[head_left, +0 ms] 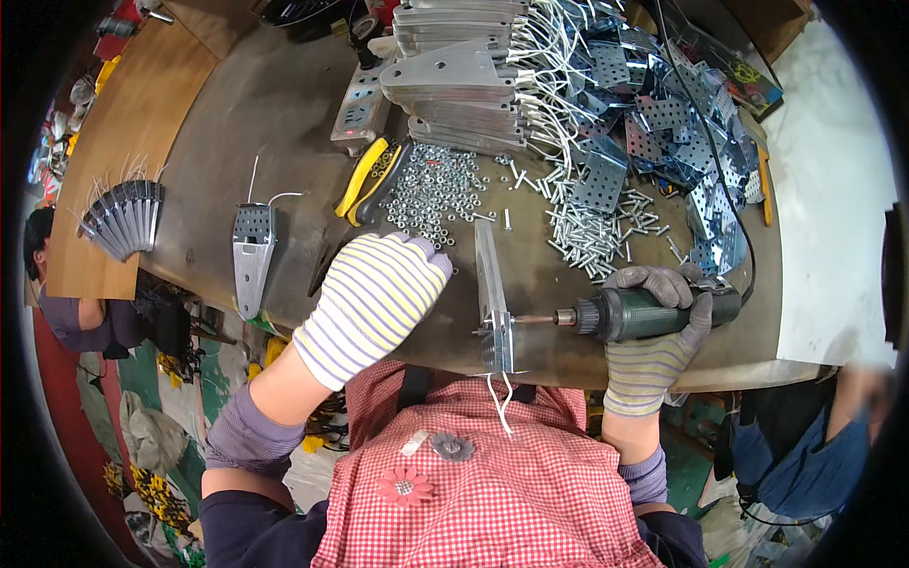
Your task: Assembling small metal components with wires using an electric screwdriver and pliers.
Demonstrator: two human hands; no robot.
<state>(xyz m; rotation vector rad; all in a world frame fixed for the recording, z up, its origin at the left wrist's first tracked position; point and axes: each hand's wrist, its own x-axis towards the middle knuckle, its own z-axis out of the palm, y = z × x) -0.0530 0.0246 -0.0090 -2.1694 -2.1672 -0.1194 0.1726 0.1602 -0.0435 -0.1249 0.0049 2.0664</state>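
Observation:
My right hand point(653, 346), in a striped glove with grey fingers, is wrapped round a dark green corded electric screwdriver point(634, 312). The driver lies level, its bit pointing left at a metal bracket assembly point(492, 293) that stands on edge at the table's near side. A white wire point(501, 407) hangs from that assembly over the edge. My left hand point(374, 293), in a white and yellow striped glove, is at the near edge of a pile of small nuts point(436, 194). Its fingers are curled together, and anything in them is hidden.
Yellow-handled pliers point(365, 180) lie beside the nuts. Loose screws point(587, 237), perforated plates point(606, 175) and stacked brackets with wires point(445, 76) fill the back right. One assembled bracket point(254, 251) lies left, near fanned finished pieces point(128, 218). The driver's cable point(710, 133) crosses the plates.

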